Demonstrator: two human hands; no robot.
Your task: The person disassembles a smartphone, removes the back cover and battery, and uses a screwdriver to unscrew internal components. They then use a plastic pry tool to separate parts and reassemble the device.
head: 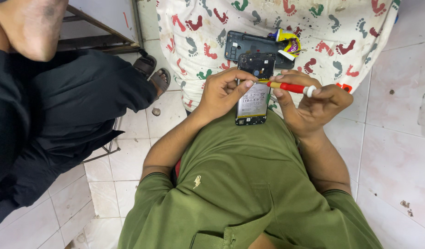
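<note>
My left hand (223, 91) grips the left edge of an opened smartphone (254, 90) whose back is off, showing its battery and circuit board. In my right hand (313, 103) is a small red-handled screwdriver (291, 87), with its tip resting on the phone's right side near the top of the battery. The phone sits above my lap against my green shirt. Its dark removed back cover (247, 45) lies just beyond, on a white cloth (313, 32) printed with coloured footprints.
A yellow and purple wrapper (288, 45) lies beside the back cover. Another person in dark clothes (51, 101) sits at the left, with a bare foot at the top left. A sandal (152, 74) rests on the tiled floor (396, 147).
</note>
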